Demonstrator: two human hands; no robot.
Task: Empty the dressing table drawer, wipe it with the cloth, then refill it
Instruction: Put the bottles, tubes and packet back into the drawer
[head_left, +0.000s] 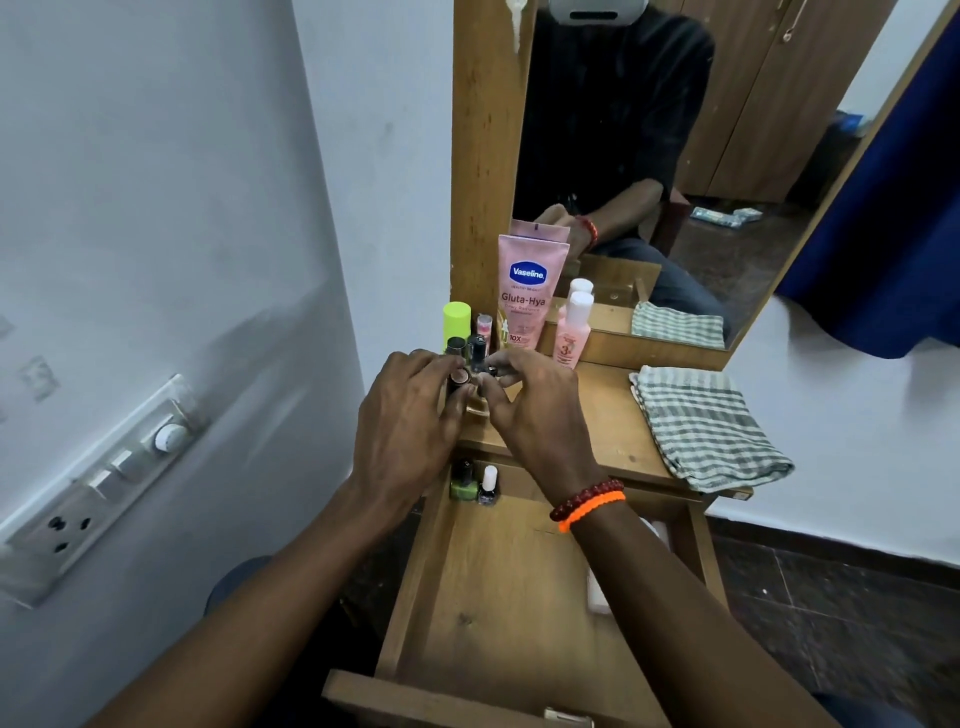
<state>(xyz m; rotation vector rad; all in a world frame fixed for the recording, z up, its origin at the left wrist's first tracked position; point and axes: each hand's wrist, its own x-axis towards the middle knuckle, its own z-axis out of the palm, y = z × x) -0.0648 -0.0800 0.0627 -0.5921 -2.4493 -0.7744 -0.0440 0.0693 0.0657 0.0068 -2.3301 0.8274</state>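
Observation:
The wooden drawer (498, 613) stands pulled open below the dressing table top (608, 415). A green nail polish bottle (462, 483) and a white-capped bottle (488, 486) stand at its far left corner, and a white item (597, 592) lies by its right wall. My left hand (410, 415) grips a small dark lipstick tube (460, 376) over the table top. My right hand (530, 410) pinches a small dark item (491, 370) beside it. Behind them stand several small cosmetics, a lime-capped bottle (457, 319), a pink Vaseline tube (527, 291) and a pink bottle (571, 332). The folded checked cloth (711, 426) lies on the table's right side.
A mirror (675, 156) rises behind the table and reflects a seated person. A white wall with a switch panel (98, 493) is on the left. A blue curtain (893, 208) hangs at the right. The drawer front with its handle (566, 717) is nearest me.

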